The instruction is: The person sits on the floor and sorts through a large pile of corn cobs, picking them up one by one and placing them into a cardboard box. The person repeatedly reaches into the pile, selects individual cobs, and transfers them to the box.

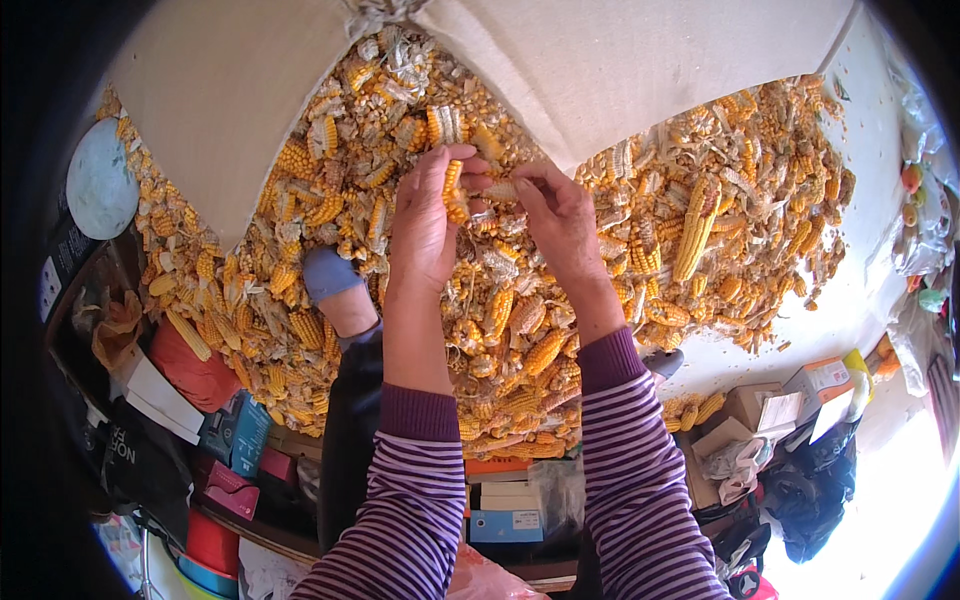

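My left hand (424, 225) holds a broken piece of yellow corn cob (453, 191) against the palm, thumb side up. Facing it, my right hand (559, 221) has its thumb and forefinger brought together. Between the hands, at the right fingertips, is a pale, blurred piece, perhaps bare cob (500, 191); whether the right fingers grip it cannot be told. Beneath both hands spreads a heap of broken corn cobs and loose kernels (525, 315). One longer, partly stripped corn cob (697, 229) lies on the heap to the right.
Beige sheets (630, 67) overhang the far side. My slippered foot (334, 277) stands in the corn at left. Nearby are a pale round object (103, 180), a red bag (191, 364), a blue box (506, 525), cardboard boxes (750, 405) and black bags (810, 487). White floor (832, 315) shows at right.
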Tool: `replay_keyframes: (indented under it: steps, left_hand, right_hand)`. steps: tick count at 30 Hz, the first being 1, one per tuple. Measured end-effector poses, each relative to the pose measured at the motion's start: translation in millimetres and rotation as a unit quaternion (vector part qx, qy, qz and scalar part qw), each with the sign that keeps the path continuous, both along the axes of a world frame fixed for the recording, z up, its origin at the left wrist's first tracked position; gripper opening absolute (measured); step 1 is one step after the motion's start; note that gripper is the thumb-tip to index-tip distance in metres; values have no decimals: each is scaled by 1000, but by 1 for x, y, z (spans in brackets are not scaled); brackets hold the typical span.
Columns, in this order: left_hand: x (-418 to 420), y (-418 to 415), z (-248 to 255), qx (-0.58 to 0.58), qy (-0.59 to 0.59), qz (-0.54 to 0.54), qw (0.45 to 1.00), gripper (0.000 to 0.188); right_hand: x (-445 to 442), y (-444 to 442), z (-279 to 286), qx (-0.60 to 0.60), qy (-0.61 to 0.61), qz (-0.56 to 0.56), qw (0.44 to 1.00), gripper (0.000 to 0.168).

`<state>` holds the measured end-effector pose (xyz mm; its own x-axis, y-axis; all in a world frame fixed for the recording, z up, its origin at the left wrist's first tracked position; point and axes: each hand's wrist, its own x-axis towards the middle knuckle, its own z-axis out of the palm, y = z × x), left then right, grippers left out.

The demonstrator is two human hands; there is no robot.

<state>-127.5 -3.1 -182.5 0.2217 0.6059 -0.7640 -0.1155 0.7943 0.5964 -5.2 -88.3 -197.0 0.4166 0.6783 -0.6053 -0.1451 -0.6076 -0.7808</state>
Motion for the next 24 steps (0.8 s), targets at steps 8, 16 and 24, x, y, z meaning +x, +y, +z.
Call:
replay_keyframes:
  steps: [8, 16, 24]
  left_hand:
    - [1, 1, 2, -23, 5, -40, 999, 37]
    - [-20, -6, -10, -90, -193, 75, 974, 22]
    - [-18, -2, 0, -69, -286, 111, 949, 19]
  right_hand:
    - [-9, 6, 26, 9, 64, -134, 989, 15]
    - [7, 32, 31, 17, -167, 86, 982, 21]
    - [35, 59, -18, 145, -419, 175, 879, 32]
